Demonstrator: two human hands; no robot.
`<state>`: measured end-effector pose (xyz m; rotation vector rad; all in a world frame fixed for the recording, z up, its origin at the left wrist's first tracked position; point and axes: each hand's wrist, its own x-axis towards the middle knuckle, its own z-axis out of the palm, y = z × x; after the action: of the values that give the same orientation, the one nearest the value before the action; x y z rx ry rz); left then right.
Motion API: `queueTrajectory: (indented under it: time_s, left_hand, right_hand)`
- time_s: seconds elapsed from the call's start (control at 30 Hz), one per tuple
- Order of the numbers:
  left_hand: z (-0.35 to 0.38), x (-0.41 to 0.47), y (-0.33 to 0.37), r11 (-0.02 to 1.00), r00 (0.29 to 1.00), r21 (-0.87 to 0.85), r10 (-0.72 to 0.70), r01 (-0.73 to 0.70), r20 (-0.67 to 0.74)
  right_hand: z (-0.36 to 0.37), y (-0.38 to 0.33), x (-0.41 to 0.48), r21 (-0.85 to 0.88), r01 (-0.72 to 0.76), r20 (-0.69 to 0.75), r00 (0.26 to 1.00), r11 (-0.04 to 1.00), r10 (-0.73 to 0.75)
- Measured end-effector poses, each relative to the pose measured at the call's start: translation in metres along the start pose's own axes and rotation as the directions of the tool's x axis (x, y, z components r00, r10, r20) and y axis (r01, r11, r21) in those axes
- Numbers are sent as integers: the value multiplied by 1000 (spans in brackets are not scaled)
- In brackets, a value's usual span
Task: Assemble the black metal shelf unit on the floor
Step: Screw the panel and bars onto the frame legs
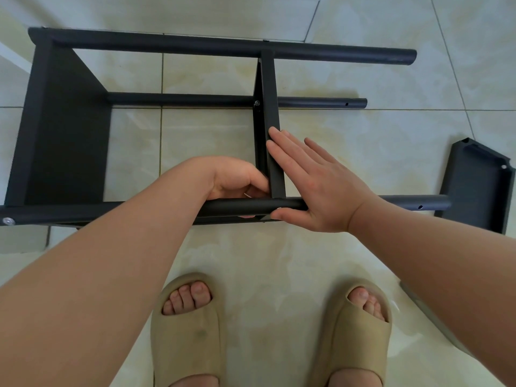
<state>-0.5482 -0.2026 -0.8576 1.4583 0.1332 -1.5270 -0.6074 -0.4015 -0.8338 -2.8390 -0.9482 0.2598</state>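
Observation:
The black metal shelf unit [67,129] lies on its side on the tiled floor, with round poles running left to right. One shelf panel is fixed at the left end; a second shelf panel [269,107] stands across the poles near the middle. My right hand [315,185] lies flat with straight fingers against that middle panel, thumb under the near pole [413,202]. My left hand [237,180] is curled at the joint of panel and near pole, pinching a small silvery item that I cannot identify. A loose third shelf panel [477,188] lies at the right.
My two feet in beige slides [190,331] stand just in front of the near pole. Pale glossy floor tiles [363,88] surround the unit. A screw head [8,220] shows at the near pole's left end.

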Motion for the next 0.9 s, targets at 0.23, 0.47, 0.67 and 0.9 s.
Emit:
queueTrajectory:
  time_s: [0.23, 0.47, 0.67, 0.9]
  left_hand:
    - [2, 1, -1, 998, 998, 16, 61, -61, -27]
    - [1, 0, -2, 992, 992, -32, 123, -124, -11]
    - [0, 1, -1, 998, 998, -27, 66, -65, 12]
    - [0, 4, -3, 995, 993, 12, 103, -103, -51]
  right_hand:
    - [0, 0, 0, -6, -3, 12, 1000, 1000, 3]
    - [0, 0, 0, -11, -6, 16, 1000, 1000, 6]
    - [0, 0, 0, -13, -5, 16, 1000, 1000, 6]
    - [0, 0, 0, -5, -5, 12, 1000, 1000, 5]
